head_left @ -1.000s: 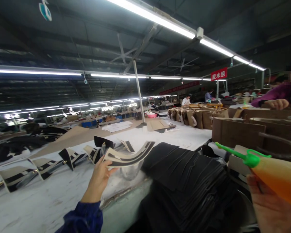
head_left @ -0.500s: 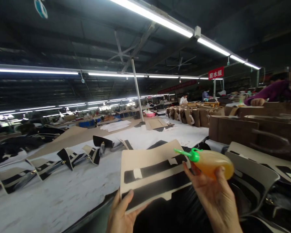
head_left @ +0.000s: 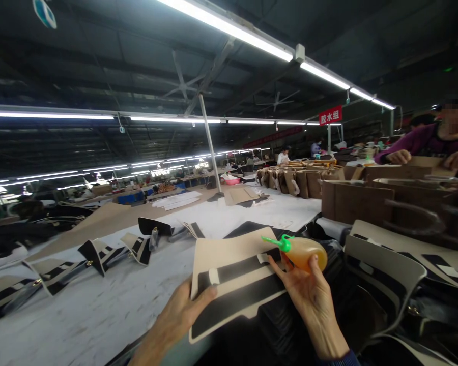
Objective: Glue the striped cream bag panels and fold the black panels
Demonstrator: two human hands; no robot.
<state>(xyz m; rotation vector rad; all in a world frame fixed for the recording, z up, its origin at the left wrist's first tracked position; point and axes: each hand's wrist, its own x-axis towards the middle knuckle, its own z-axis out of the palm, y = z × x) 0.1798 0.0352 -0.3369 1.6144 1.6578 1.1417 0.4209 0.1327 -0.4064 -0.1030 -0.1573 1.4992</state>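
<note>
My left hand (head_left: 193, 305) grips the left edge of a beige flat panel (head_left: 229, 249) with two black strips and small pale tabs on it; the thumb lies on top. In my right hand (head_left: 309, 295) is a clear squeeze bottle (head_left: 303, 254) of amber liquid with a green nozzle cap, held between thumb and fingers. The nozzle points left, above the panel's upper right part. An outstretched finger of that hand reaches the panel's right side, near a pale tab (head_left: 262, 258).
Similar beige-and-black pieces (head_left: 137, 248) stand along the white table (head_left: 99, 300) on the left. More curved pieces (head_left: 385, 259) lie at right. Brown bags (head_left: 354, 203) line the back right, where a co-worker in a purple sleeve (head_left: 408, 142) handles something. A pole (head_left: 209, 145) rises mid-table.
The bottle and my right hand have moved left, closer in over the panel. My left hand has shifted its grip higher along the panel's left edge. The view has turned slightly.
</note>
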